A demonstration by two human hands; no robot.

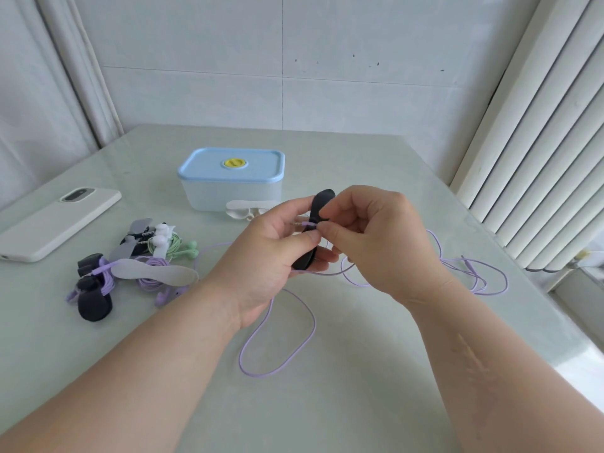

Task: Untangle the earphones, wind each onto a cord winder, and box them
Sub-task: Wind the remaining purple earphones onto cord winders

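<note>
Both hands meet above the middle of the table [343, 403]. The left hand [268, 256] grips a black cord winder [323, 202] held nearly upright, with the thumb pressed across its lower half. The right hand [369, 233] touches the left hand, its thumb and forefinger pinching the purple cord [277, 341] against the winder's narrow middle.

The rest of that cord lies loose on the table. One big loop lies at 6 o'clock from the hands, and more loops trail off at 3 o'clock.

At 11 o'clock from the hands stands a pale box [212, 194] with its blue lid [209, 165] on. A white winder [242, 207] lies just in front of the box. At 9 o'clock is a cluster of wound earphones [130, 266], purple, green and white, on black and grey winders. Farther out, at about 10 o'clock, a white phone [55, 223] lies face down.
</note>
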